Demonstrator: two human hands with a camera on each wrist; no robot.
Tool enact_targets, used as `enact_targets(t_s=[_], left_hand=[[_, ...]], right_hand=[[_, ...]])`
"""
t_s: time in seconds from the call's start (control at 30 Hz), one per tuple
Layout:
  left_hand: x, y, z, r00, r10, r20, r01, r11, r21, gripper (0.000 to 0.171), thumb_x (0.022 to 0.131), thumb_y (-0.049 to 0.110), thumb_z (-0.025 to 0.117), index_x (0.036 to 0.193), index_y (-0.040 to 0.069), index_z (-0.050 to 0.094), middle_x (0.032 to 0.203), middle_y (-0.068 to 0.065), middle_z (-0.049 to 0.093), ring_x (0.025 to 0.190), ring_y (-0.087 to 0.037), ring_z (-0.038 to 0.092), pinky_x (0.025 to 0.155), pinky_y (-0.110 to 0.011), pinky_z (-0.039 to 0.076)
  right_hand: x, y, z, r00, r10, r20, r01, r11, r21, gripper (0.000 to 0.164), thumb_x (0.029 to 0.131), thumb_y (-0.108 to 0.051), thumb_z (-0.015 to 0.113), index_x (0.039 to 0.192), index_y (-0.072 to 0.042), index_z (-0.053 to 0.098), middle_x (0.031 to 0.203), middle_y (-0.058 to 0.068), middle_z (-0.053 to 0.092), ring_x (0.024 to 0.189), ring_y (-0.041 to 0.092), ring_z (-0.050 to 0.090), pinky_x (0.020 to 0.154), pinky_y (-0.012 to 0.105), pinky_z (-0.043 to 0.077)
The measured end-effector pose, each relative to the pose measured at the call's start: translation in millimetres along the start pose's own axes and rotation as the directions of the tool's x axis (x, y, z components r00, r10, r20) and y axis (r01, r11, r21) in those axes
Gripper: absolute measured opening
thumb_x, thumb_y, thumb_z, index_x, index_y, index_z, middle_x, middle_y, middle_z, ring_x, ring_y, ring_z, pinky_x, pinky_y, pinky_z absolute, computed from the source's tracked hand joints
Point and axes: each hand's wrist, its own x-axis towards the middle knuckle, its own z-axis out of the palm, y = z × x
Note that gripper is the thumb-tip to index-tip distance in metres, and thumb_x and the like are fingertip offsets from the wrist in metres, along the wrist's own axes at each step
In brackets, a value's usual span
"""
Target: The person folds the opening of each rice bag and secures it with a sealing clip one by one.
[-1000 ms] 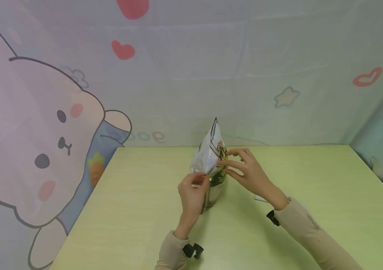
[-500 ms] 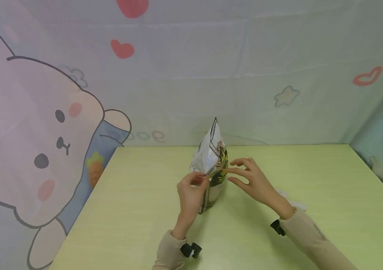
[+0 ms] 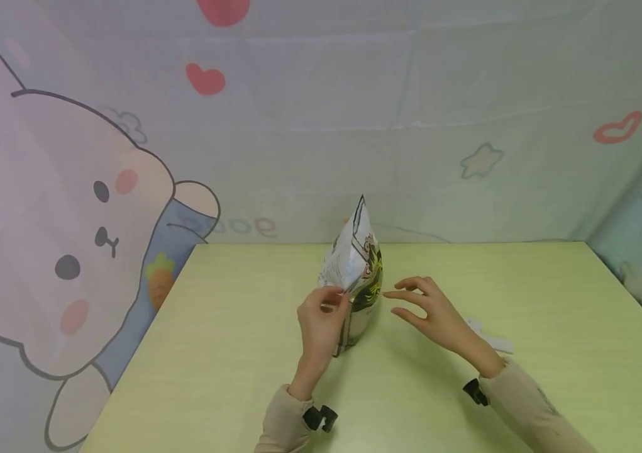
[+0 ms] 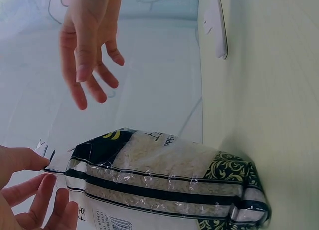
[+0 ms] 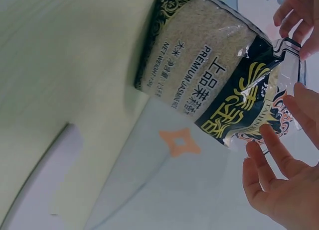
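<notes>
A bag of jasmine rice [image 3: 354, 283] stands upright on the table, its clear front showing grains and its label reading premium jasmine rice [image 5: 199, 75]. My left hand [image 3: 323, 318] pinches the near corner of the bag's top edge between thumb and forefinger; the left wrist view shows this hand [image 4: 35, 195] at the lower left. To the right of the bag, my right hand [image 3: 436, 318] hovers with spread, slightly bent fingers and holds nothing. Its forefinger tip is close to the bag's printed side. The right wrist view shows this hand [image 5: 284, 180] beside the bag's top.
A flat white object [image 3: 493, 340] lies on the light yellow-green table [image 3: 213, 352], partly behind my right wrist. Past the table's far edge hangs a cloth backdrop [image 3: 321, 126] printed with a cartoon animal and hearts.
My right hand has drawn back from the bag's side, down and to the right, uncovering more of the white object. The left hand keeps its pinch, and the bag has stayed put.
</notes>
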Motion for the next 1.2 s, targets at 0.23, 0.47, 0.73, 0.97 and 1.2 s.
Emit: enact_targets(t_s=[0.23,0.47,0.73,0.97,1.2], left_hand=[[0.6,0.7,0.3,1.0,0.012,-0.009,-0.012,1.0,0.004,0.007,0.073,0.004,0.067,0.08,0.003,0.066,0.072,-0.009,0.065,0.067,-0.022,0.062,0.058,-0.035,0.05],[1.3,0.5,0.0,1.0,0.008,-0.008,-0.008,0.999,0.041,0.008,0.073,0.006,0.068,0.081,0.004,0.067,0.073,-0.008,0.065,0.068,-0.02,0.062,0.059,-0.036,0.049],[0.5,-0.8,0.4,1.0,0.009,-0.002,-0.009,0.998,0.065,0.008,0.073,0.007,0.068,0.08,0.005,0.067,0.073,-0.007,0.065,0.069,-0.018,0.061,0.06,-0.03,0.048],[1.0,-0.6,0.1,1.0,0.019,-0.005,-0.019,0.997,0.069,0.007,0.073,0.007,0.068,0.08,0.006,0.067,0.073,-0.006,0.065,0.069,-0.018,0.061,0.059,-0.03,0.048],[0.8,-0.3,1.0,1.0,0.005,-0.001,-0.005,0.998,0.068,0.007,0.073,0.007,0.068,0.08,0.006,0.067,0.073,-0.006,0.065,0.068,-0.019,0.061,0.061,-0.034,0.048]], right_hand=[[-10,3,-1,1.0,0.012,0.007,-0.012,1.0,0.001,0.038,0.068,-0.007,0.073,0.104,-0.016,0.065,0.106,0.005,0.056,0.092,0.021,0.047,0.068,0.027,0.038],[-16,5,0,0.999,0.027,0.041,-0.026,0.999,-0.018,0.039,0.069,-0.01,0.073,0.107,-0.017,0.064,0.107,0.004,0.056,0.093,0.019,0.048,0.07,0.03,0.04],[-31,12,0,0.993,0.062,0.097,-0.057,0.997,-0.047,0.04,0.07,-0.012,0.072,0.108,-0.014,0.063,0.101,0.002,0.058,0.09,0.016,0.05,0.081,0.04,0.041],[-45,24,-2,0.985,0.11,0.136,-0.096,0.99,-0.105,0.039,0.071,-0.013,0.072,0.109,-0.014,0.062,0.1,0.002,0.06,0.087,0.016,0.051,0.072,0.036,0.042],[-56,32,-8,0.961,0.185,0.207,-0.155,0.976,-0.153,0.039,0.074,-0.015,0.07,0.112,-0.013,0.061,0.102,0.005,0.061,0.087,0.021,0.052,0.069,0.037,0.041]])
